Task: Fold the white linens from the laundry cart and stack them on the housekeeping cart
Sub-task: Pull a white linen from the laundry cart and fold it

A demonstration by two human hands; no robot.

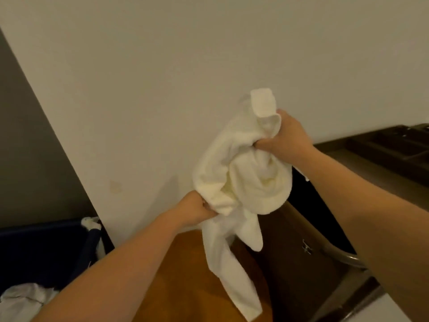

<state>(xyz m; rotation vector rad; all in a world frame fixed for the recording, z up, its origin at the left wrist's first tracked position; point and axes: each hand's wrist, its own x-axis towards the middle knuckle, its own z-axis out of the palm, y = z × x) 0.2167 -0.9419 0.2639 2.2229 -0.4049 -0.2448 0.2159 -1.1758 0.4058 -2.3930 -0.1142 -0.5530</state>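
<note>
1. Head view, looking forward and down: a plain pale wall [162, 66] fills most of the scene, with a dark grey panel [27, 135] slanting down its left side.
2. At the right stands the housekeeping cart [299, 270]. It is dark brown, with a small metal latch [306, 247] on its side and a curved metal handle [341, 257] just beside the latch.
3. A dark tray [392, 145] split into compartments sits on the cart's flat top. What the compartments hold cannot be told.
4. An orange fabric surface [181, 287] lies low in the middle, between the two carts.
5. The dark blue laundry cart [46, 247] is at the lower left, with crumpled white linens [23, 300] inside it.
6. A white towel [243, 173] hangs in mid-air at the centre, in front of the wall and above the orange surface. It is bunched up, and its long tail hides part of the orange surface.
7. The left hand [197, 209] grips the towel's lower left edge, fingers curled tightly round the cloth.
8. The right hand [287, 135], higher and further right, clutches a gathered fold, and one corner of the towel sticks up above the fist.
9. The bare right forearm crosses in front of the cart's top and handle.
</note>
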